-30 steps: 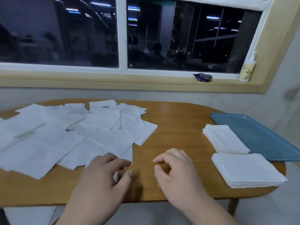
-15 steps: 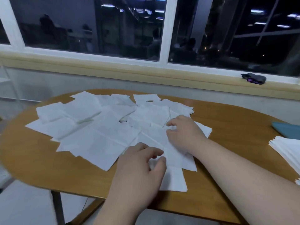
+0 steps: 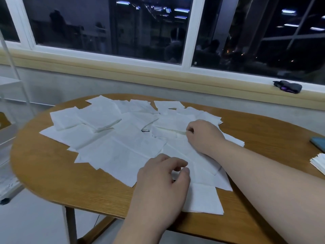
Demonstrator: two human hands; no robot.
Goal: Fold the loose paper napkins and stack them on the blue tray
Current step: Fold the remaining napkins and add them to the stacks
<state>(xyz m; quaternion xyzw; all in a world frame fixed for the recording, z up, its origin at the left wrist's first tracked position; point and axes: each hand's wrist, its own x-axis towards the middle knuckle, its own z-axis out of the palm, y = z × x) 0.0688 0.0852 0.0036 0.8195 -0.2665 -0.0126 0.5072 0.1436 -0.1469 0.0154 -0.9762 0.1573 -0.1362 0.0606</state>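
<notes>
Several loose white paper napkins (image 3: 112, 143) lie spread and overlapping across the wooden table (image 3: 44, 166). My right hand (image 3: 204, 134) rests on the pile toward its far right and pinches the edge of one napkin between thumb and fingers. My left hand (image 3: 163, 180) hovers at the near edge of the pile, fingers curled, thumb and fingertips on a napkin; whether it grips it is unclear. A corner of the blue tray (image 3: 318, 141) shows at the far right edge. Below it, part of a stack of folded napkins (image 3: 319, 164) is visible.
A dark small object (image 3: 288, 86) lies on the window sill at the right. A white shelf frame (image 3: 10, 85) stands left of the table. The table's rounded left end and near edge are bare wood.
The view has swung left, so the tray and folded stacks slid almost out of sight. My right hand reached farther into the pile and took a napkin edge; my left hand moved onto the near napkins.
</notes>
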